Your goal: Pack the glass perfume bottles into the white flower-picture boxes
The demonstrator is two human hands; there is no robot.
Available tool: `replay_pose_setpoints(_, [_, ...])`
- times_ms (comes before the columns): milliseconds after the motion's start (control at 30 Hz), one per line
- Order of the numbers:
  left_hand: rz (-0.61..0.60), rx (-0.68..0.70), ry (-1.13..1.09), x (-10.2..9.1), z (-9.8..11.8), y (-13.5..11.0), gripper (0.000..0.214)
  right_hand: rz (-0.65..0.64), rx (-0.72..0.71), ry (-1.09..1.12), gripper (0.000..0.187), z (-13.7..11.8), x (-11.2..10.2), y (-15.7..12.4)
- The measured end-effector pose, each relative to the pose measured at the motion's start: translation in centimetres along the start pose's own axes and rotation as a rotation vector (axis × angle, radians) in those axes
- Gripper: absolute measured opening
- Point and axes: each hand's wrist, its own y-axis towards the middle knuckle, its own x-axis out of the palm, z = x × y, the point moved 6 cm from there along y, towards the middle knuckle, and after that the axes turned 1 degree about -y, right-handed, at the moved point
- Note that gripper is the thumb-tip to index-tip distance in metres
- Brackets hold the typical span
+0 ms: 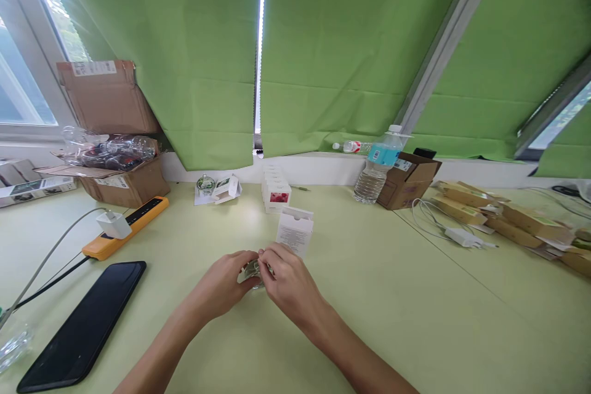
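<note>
In the middle of the table, my left hand (224, 282) is closed around the side of a small clear, shiny object (252, 269) that looks like glass or clear plastic. My right hand (292, 283) pinches at its top right, with the fingertips of both hands almost meeting. Fingers cover much of the object, so its exact kind is hidden. Just beyond my right hand an open white carton (294, 234) stands with its flap up and printed text facing me. Behind it runs a row of small white boxes (277, 194), the front one bearing a red picture.
A round clear item (205, 184) and an opened white box (227, 189) lie at the back. Left are a black phone (85, 326), an orange power strip (132, 228) and a cardboard box (132, 183). Right are a large water bottle (376, 166), a charger (464, 237) and several brown cartons (512, 231).
</note>
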Motion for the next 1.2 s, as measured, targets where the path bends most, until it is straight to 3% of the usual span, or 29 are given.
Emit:
replay_pose_setpoints(1033, [0.006,0.016,-0.009,0.19,-0.64,-0.06,0.01,0.055,0.071,0.087,0.019,0.74,-0.4,-0.83])
replay_pose_setpoints(1200, [0.007,0.023,-0.014,0.11,-0.4,0.01,0.014,0.077,0.025,0.022,0.017,0.57,-0.61,-0.97])
